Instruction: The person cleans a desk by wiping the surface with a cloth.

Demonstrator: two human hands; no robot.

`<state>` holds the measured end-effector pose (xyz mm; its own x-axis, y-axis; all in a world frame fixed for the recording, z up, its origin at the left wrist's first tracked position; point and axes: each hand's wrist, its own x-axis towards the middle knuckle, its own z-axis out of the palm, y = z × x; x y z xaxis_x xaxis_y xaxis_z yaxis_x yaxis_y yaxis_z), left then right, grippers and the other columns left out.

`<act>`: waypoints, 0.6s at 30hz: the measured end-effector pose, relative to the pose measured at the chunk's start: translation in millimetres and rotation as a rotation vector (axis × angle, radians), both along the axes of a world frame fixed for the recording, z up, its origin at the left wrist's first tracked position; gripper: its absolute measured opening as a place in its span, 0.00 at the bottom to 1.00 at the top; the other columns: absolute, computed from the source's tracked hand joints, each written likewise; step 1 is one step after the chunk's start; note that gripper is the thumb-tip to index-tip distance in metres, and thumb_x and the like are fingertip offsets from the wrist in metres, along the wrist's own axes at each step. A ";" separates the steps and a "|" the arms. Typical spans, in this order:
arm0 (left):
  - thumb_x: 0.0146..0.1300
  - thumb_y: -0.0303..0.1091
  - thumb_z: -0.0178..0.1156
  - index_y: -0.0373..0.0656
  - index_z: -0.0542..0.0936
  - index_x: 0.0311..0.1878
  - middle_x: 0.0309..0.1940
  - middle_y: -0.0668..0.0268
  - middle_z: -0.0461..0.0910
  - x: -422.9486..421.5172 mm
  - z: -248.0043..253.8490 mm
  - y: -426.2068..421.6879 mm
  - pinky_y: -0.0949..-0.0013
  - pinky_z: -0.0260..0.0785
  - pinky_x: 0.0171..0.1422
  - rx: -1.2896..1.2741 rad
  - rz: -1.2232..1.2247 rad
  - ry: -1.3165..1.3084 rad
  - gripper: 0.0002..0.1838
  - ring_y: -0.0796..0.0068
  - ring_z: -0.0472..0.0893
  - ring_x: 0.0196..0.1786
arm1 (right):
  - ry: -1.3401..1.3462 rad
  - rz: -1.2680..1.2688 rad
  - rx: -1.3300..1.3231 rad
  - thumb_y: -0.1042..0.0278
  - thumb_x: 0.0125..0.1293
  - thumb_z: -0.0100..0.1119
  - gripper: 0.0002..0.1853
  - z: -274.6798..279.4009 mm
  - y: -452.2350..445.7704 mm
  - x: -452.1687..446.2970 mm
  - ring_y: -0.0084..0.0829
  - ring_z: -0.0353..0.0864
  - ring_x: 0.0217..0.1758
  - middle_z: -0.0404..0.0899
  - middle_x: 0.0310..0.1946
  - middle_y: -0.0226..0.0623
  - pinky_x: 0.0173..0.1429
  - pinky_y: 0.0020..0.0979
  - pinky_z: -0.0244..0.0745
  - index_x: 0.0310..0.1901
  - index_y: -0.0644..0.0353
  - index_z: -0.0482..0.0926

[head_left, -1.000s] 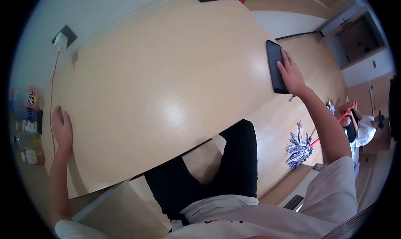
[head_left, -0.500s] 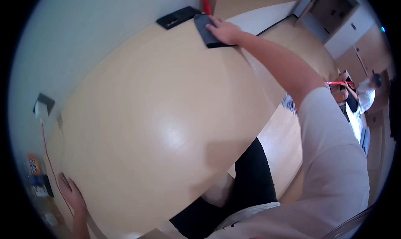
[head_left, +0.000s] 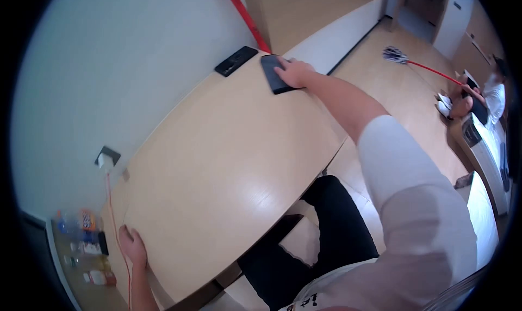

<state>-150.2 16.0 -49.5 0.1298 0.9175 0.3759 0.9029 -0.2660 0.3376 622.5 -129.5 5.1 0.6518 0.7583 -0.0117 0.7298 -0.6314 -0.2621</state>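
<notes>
My right hand [head_left: 295,73] lies with its fingers spread on a folded dark grey cloth [head_left: 274,78] at the far right corner of the wooden table [head_left: 217,175]. A black phone-like object [head_left: 236,61] lies just left of the cloth, near the wall. At the table's left end, my left hand [head_left: 133,245] rests beside a red cable [head_left: 112,213], its fingers apart and nothing in them. The cable runs up to a white plug [head_left: 106,162] in the wall socket.
Several bottles [head_left: 100,278] stand beyond the table's left end. A red pole [head_left: 244,17] leans by the far corner. At the right, a seated person [head_left: 493,99] holds a mop [head_left: 396,55] with a red handle over the floor.
My right hand and the cloth have moved from the table's right edge to the far corner, beside the black object. The view has shifted. The other person's mop has moved farther out across the floor.
</notes>
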 end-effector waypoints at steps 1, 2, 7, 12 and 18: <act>0.72 0.36 0.59 0.32 0.73 0.68 0.66 0.47 0.76 -4.2 -0.7 -1.4 0.53 0.64 0.76 0.013 -0.004 0.011 0.25 0.47 0.74 0.70 | -0.011 0.006 0.014 0.34 0.79 0.34 0.37 -4.4 -7.0 0.8 0.51 0.69 0.76 0.66 0.77 0.49 0.78 0.49 0.65 0.83 0.38 0.53; 0.72 0.37 0.59 0.32 0.74 0.67 0.66 0.47 0.76 -2.8 -2.6 0.7 0.53 0.64 0.76 0.021 -0.008 0.021 0.25 0.47 0.74 0.70 | -0.024 0.010 0.024 0.35 0.79 0.34 0.36 -10.8 -16.3 4.5 0.52 0.71 0.75 0.67 0.76 0.49 0.77 0.50 0.66 0.83 0.38 0.53; 0.72 0.39 0.58 0.33 0.75 0.67 0.65 0.47 0.77 18.9 17.0 -13.1 0.52 0.64 0.76 0.009 0.005 0.089 0.26 0.46 0.74 0.69 | -0.057 0.036 0.011 0.35 0.79 0.36 0.37 -7.7 -73.7 -2.9 0.53 0.74 0.72 0.69 0.73 0.50 0.75 0.48 0.69 0.83 0.40 0.53; 0.71 0.42 0.58 0.34 0.75 0.66 0.64 0.47 0.78 22.9 19.5 -17.9 0.52 0.66 0.74 0.036 0.041 0.118 0.27 0.46 0.75 0.69 | -0.168 0.090 0.070 0.34 0.78 0.39 0.38 -28.9 -100.0 2.6 0.56 0.73 0.71 0.69 0.72 0.55 0.74 0.50 0.68 0.83 0.43 0.55; 0.71 0.44 0.57 0.38 0.75 0.66 0.65 0.50 0.77 31.3 22.9 -23.6 0.50 0.64 0.74 0.029 0.095 0.162 0.26 0.48 0.74 0.70 | -0.195 0.187 0.059 0.38 0.80 0.41 0.37 -27.1 -133.9 -6.1 0.61 0.60 0.79 0.56 0.79 0.61 0.82 0.49 0.55 0.83 0.46 0.54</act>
